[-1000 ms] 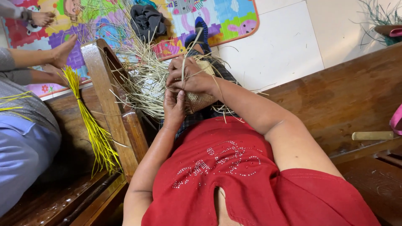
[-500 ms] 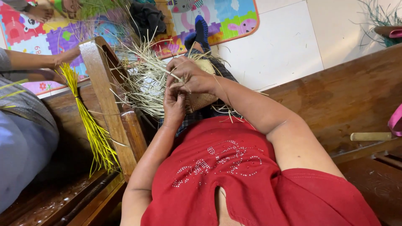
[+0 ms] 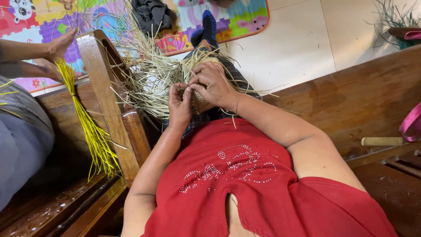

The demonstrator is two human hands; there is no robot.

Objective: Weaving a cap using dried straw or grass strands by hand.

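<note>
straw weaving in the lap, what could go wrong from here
1. Both hands pinch thin strands on the half-woven straw piece; a slip could loosen the last stitches.
2. The loose straw ends fan out against the wooden armrest and might snag or snap.
3. A neighbour's yellow straw bundle hangs beside that armrest and could tangle with them.

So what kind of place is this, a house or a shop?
Most likely a room in a home: a wooden bench, a colourful foam play mat on a pale tiled floor, and both hands working a woven straw piece.
</note>
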